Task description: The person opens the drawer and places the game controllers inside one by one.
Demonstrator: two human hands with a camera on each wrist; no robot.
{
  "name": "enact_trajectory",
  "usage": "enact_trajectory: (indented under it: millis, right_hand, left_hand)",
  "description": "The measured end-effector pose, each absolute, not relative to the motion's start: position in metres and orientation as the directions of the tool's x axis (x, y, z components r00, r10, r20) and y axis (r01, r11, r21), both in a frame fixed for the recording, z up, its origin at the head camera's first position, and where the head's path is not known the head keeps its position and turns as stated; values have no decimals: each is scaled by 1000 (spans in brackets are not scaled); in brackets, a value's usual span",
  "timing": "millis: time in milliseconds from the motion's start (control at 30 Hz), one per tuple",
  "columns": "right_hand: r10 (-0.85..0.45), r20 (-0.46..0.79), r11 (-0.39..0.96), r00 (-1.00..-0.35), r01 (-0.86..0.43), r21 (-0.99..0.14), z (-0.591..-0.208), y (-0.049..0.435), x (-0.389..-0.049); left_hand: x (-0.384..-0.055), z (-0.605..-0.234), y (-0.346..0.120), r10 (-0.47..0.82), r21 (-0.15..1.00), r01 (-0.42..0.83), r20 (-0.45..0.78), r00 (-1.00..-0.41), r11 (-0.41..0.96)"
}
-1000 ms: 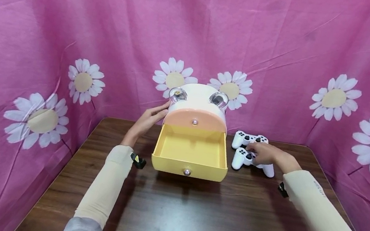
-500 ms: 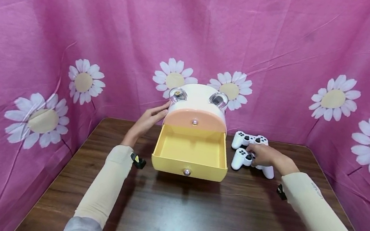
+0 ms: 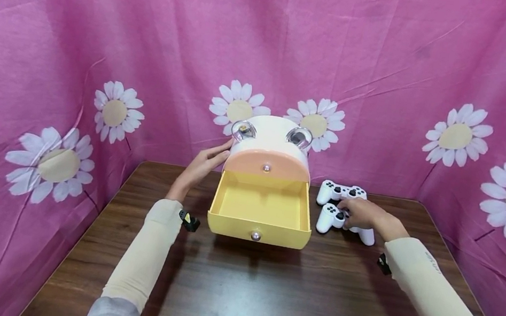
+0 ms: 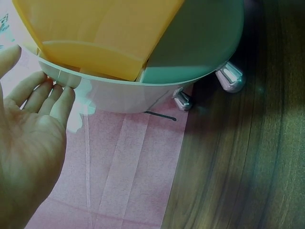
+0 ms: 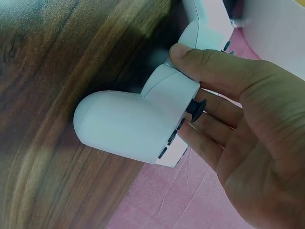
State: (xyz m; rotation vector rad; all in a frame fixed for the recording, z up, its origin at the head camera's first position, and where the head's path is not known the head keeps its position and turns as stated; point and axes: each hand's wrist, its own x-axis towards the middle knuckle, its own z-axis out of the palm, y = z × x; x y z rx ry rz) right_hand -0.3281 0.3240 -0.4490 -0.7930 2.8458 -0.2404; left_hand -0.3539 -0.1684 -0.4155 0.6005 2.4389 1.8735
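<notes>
A small white cabinet (image 3: 272, 132) with round silver-rimmed eyes stands at the table's back middle. Its peach upper drawer (image 3: 247, 161) is closed, while the yellow lower drawer (image 3: 233, 226) is pulled out, with nothing inside. My left hand (image 3: 200, 168) touches the cabinet's left side with fairly straight fingers; in the left wrist view those fingertips (image 4: 68, 93) rest against its white wall (image 4: 119, 97). Right of the cabinet, my right hand (image 3: 364, 213) pinches the nearer white game controller (image 3: 329, 220) across its middle, thumb on the near edge. Part of that controller (image 5: 119, 125) is hidden by the hand.
A second white game controller (image 3: 327, 191) lies just behind the gripped one. Wooden tabletop (image 3: 244, 292) stretches in front of the cabinet. A pink flowered cloth (image 3: 178, 34) hangs close behind and along both sides. Short silver feet (image 4: 182, 101) carry the cabinet.
Over the last second my right hand and forearm have shifted very slightly, the hand staying at the nearer controller. My left hand, the cabinet and its drawers look unmoved.
</notes>
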Motion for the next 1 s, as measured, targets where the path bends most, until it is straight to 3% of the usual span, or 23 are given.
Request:
enact_trajectory:
  millis: [533,1000]
  right_hand:
    - [-520,-106,849,-848,-500,-169,-436,322,-325]
    - [-515,-74,852,-854,-502,-148,-375,311,-315]
  left_hand:
    - [-354,-416,-169,310,935,288,217,-926,206]
    - [-354,-415,-170,321,943,268,197,-926,197]
